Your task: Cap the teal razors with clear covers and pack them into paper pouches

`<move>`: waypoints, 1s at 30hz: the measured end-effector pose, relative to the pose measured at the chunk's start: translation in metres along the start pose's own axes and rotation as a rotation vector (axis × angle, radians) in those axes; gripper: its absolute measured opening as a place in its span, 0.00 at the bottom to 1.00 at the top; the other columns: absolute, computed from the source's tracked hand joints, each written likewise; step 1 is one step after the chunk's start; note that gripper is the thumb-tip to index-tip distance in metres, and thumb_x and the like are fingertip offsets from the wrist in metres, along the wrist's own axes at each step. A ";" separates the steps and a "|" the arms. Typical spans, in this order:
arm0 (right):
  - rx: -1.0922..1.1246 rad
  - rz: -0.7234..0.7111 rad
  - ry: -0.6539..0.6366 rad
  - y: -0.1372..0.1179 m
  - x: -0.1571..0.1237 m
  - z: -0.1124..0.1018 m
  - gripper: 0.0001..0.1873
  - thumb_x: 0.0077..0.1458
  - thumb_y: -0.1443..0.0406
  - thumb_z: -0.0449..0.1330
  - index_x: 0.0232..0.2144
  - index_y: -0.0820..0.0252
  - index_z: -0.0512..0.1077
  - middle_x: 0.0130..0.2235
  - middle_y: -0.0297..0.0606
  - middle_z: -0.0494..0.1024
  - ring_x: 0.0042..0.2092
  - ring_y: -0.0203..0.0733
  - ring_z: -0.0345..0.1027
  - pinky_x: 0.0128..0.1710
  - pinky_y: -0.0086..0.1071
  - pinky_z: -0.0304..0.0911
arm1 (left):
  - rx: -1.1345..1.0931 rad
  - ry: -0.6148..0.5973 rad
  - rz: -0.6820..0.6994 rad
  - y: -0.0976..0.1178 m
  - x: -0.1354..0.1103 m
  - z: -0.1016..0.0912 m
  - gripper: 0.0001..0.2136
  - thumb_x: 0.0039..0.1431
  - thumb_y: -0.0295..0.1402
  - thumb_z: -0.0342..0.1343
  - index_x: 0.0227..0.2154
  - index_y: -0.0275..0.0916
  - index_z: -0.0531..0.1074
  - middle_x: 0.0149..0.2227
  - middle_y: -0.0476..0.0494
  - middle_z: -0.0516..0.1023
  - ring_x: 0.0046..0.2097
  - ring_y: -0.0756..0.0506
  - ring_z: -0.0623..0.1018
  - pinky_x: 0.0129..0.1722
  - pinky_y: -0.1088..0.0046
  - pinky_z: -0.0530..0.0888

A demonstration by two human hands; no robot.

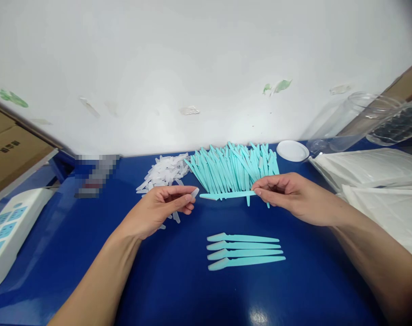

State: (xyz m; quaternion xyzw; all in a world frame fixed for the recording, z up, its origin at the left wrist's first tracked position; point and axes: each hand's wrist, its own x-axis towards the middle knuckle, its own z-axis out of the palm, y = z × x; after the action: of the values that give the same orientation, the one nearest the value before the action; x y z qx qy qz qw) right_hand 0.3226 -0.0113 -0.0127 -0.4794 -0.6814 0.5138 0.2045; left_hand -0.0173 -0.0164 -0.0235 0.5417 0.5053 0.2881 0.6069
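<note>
Four teal plastic sticks (245, 251) lie in a neat row near the table's (90, 271) front edge. Behind them, the right hand (287, 194) pinches one end of a teal stick (226, 195) held level, while the left hand (161, 208) pinches a small clear cap (194, 193) just beside its other end. A teal stick pile (233, 170) and a clear cap pile (163, 174) sit along the back edge.

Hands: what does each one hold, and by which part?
The right hand pinches a turquoise razor by its handle end, blade end pointing left. The left hand holds a small clear cap at its fingertips.
</note>
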 end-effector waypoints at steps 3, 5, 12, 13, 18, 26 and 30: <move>-0.002 -0.010 0.020 0.002 0.000 -0.002 0.15 0.62 0.52 0.60 0.32 0.57 0.73 0.28 0.30 0.64 0.30 0.35 0.53 0.31 0.31 0.54 | 0.034 0.019 -0.008 -0.002 0.000 0.000 0.12 0.58 0.43 0.67 0.42 0.43 0.81 0.43 0.43 0.82 0.43 0.43 0.81 0.48 0.66 0.76; -0.006 -0.009 0.025 0.002 0.001 -0.003 0.16 0.62 0.51 0.60 0.33 0.57 0.73 0.29 0.30 0.64 0.30 0.35 0.54 0.31 0.31 0.55 | 0.097 0.095 0.024 -0.001 0.000 0.001 0.12 0.58 0.44 0.67 0.41 0.43 0.80 0.44 0.44 0.81 0.44 0.44 0.79 0.45 0.69 0.76; 0.014 0.008 0.006 0.003 0.001 -0.004 0.15 0.61 0.52 0.61 0.34 0.57 0.75 0.28 0.30 0.66 0.31 0.35 0.57 0.33 0.32 0.58 | -0.098 0.147 0.056 0.008 0.002 0.012 0.17 0.59 0.41 0.67 0.48 0.42 0.75 0.31 0.50 0.77 0.31 0.51 0.76 0.33 0.75 0.75; 0.015 0.010 0.001 0.003 0.001 -0.005 0.15 0.61 0.52 0.61 0.34 0.57 0.75 0.28 0.30 0.65 0.31 0.35 0.57 0.33 0.32 0.57 | -0.129 0.163 0.051 0.008 0.002 0.013 0.18 0.58 0.41 0.68 0.48 0.41 0.75 0.32 0.49 0.78 0.33 0.50 0.77 0.35 0.75 0.76; 0.019 0.014 -0.005 0.000 0.000 -0.005 0.14 0.61 0.53 0.61 0.33 0.57 0.74 0.28 0.30 0.65 0.31 0.35 0.56 0.33 0.32 0.57 | -0.180 0.254 0.023 0.004 0.005 0.016 0.15 0.52 0.39 0.72 0.39 0.37 0.78 0.36 0.44 0.83 0.36 0.47 0.82 0.41 0.71 0.80; 0.035 0.000 -0.031 0.000 0.001 -0.004 0.16 0.62 0.52 0.61 0.31 0.58 0.72 0.28 0.30 0.64 0.31 0.35 0.55 0.33 0.33 0.55 | -0.147 0.197 0.036 0.001 0.006 0.027 0.15 0.52 0.41 0.72 0.34 0.36 0.77 0.34 0.44 0.84 0.35 0.46 0.83 0.38 0.69 0.82; 0.061 0.004 -0.042 0.003 0.001 -0.003 0.13 0.62 0.55 0.62 0.32 0.58 0.73 0.28 0.29 0.65 0.31 0.34 0.55 0.33 0.32 0.54 | -0.160 0.165 0.032 -0.002 0.007 0.037 0.14 0.53 0.40 0.72 0.35 0.37 0.77 0.33 0.46 0.83 0.35 0.47 0.83 0.37 0.71 0.82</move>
State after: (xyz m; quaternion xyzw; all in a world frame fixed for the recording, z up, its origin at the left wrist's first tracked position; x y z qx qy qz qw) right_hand 0.3252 -0.0088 -0.0147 -0.4634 -0.6688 0.5445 0.2037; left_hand 0.0186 -0.0238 -0.0309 0.4737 0.5204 0.3808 0.5998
